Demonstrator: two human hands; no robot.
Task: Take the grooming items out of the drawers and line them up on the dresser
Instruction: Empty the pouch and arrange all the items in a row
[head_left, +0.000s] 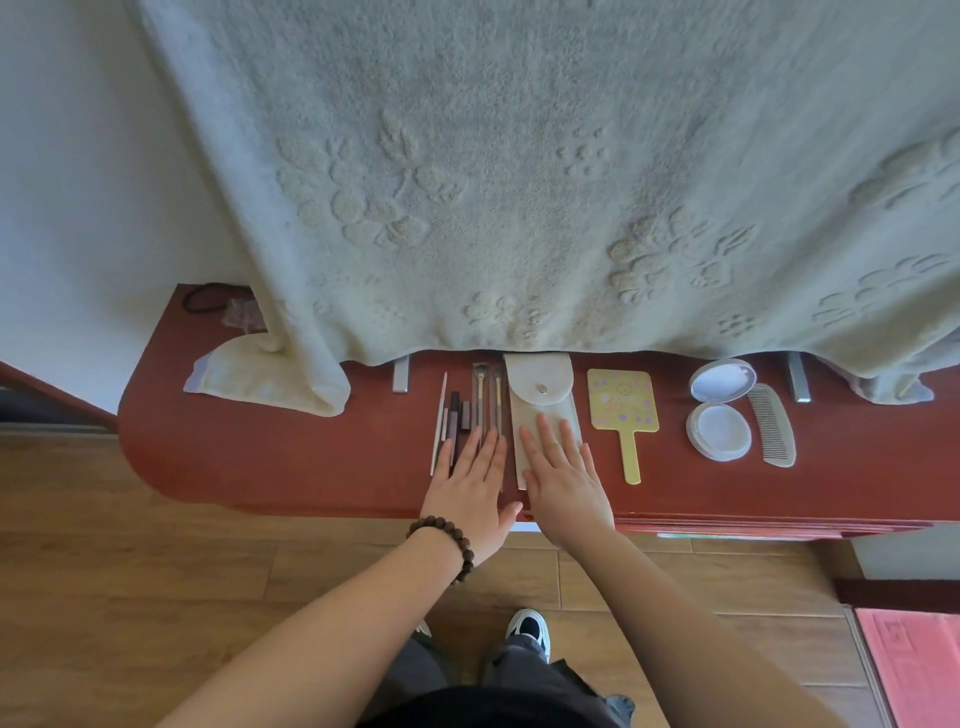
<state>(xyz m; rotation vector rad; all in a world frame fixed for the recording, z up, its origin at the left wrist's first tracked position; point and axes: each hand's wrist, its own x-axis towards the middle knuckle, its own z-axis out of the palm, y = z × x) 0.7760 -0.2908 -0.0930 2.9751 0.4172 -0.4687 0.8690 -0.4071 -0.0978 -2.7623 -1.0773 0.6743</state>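
Note:
On the red-brown dresser top (270, 457) lie several grooming items in a row. Thin brushes and pencils (457, 410) sit left of a beige snap pouch (540, 395). My left hand (467, 499), with a bead bracelet at the wrist, lies flat with straight fingers over the lower ends of the brushes. My right hand (563, 483) lies flat on the lower half of the pouch. To the right are a yellow hand mirror (623, 410), an open white compact (719, 410) and a grey comb (774, 426).
A large pale embossed towel (519, 182) hangs over the back of the dresser. A folded cream headband (244, 374) and a black hair tie (205, 299) lie at the left. Wood floor lies below, with a pink mat (914, 670) at the lower right.

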